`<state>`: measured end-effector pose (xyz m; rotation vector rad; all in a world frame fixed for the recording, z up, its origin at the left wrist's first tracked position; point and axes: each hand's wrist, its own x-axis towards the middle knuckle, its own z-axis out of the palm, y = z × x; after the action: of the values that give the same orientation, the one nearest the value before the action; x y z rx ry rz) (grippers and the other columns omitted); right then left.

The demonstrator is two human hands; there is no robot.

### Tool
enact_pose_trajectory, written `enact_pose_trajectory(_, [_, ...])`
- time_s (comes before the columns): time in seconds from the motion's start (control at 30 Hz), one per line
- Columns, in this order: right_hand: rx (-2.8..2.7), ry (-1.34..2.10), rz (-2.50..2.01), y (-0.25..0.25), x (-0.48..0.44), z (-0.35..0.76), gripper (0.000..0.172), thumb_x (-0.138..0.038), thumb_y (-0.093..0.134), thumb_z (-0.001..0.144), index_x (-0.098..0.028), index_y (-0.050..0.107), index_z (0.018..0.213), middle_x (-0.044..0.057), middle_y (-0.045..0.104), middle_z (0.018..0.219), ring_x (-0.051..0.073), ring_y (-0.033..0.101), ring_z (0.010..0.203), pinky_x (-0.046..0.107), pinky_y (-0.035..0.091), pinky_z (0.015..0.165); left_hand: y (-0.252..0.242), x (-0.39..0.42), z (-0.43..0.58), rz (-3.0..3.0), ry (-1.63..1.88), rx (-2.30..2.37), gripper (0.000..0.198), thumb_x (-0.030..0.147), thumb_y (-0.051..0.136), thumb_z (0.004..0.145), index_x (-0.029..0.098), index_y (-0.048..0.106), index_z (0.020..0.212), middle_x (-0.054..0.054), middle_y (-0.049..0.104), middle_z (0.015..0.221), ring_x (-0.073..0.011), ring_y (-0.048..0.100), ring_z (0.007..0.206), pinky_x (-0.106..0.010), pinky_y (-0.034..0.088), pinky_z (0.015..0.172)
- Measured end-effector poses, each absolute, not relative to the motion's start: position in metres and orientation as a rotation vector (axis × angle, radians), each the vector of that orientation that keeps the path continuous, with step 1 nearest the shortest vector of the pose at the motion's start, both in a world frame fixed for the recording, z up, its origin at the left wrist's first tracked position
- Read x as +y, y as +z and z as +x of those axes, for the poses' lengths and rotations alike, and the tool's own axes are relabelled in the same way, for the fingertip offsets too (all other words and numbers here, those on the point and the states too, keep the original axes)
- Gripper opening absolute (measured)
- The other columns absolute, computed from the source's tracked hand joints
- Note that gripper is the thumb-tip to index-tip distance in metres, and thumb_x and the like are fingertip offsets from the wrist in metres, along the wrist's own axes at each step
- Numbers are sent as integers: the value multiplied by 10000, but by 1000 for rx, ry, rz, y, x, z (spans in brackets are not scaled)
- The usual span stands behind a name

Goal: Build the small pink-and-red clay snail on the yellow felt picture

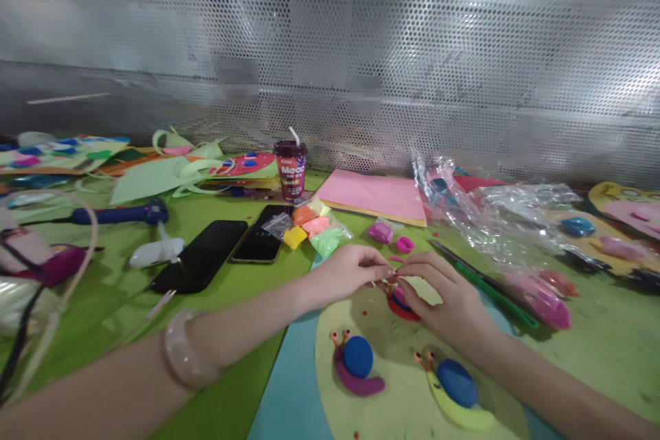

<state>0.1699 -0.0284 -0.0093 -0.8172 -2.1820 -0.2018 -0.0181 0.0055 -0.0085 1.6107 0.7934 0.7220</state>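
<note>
My left hand [345, 275] and my right hand [451, 295] meet with pinched fingertips just above a red clay snail [405, 313]. The bit between the fingertips is too small to make out, and the fingers partly cover this snail. Below it on the pale yellow oval [394, 375] lie a purple snail [355, 381] with a round blue shell and a yellow snail [467, 416] with a blue shell. Both have stalked eyes. The oval sits on a light blue sheet [289, 392]. Beyond my fingertips are a pink clay ring [405, 244] and a wrapped purple clay lump [380, 232].
Green-handled scissors [495, 295] lie right of the sheet, near clear plastic wrappers [479, 220]. Bagged clay pieces [314, 227], two phones [203, 258], a lidded cup with a straw [291, 175] and a blue glue gun [121, 213] stand leftward. A perforated metal panel [335, 62] closes the back.
</note>
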Motion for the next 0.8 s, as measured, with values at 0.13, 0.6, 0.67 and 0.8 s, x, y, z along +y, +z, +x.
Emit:
enact_pose_trajectory(0.13, [-2179,-199,-820,-10,-28,170,100,-148,544,848,-191,578,932,72,614,922,172,598,853,326,515,738,-8,5,-18,1623,722,804,171,300,591,784,134,624,808,-41,653,797,-139,587,741,-257,438,701])
enact_pose_trajectory(0.6, [-2169,-239,-792,-9,-29,168,90,-141,535,856,-191,604,887,60,632,876,182,596,803,349,502,717,-14,9,-19,1667,712,841,280,409,592,768,143,634,845,-41,640,776,-148,560,707,-270,416,682])
enact_pose_trajectory(0.67, [-2166,-210,-810,-8,-30,168,96,-137,529,858,-194,602,886,57,629,879,179,596,806,339,500,713,-14,9,-19,1671,711,854,303,431,597,758,143,637,845,-37,635,765,-150,557,703,-271,413,682])
enact_pose_trajectory(0.8, [-2140,-122,-884,-7,-32,168,83,-146,537,845,-203,598,853,54,622,885,180,603,825,320,505,709,-12,8,-19,1676,706,869,296,423,596,759,144,640,850,-38,636,777,-150,553,705,-257,401,652])
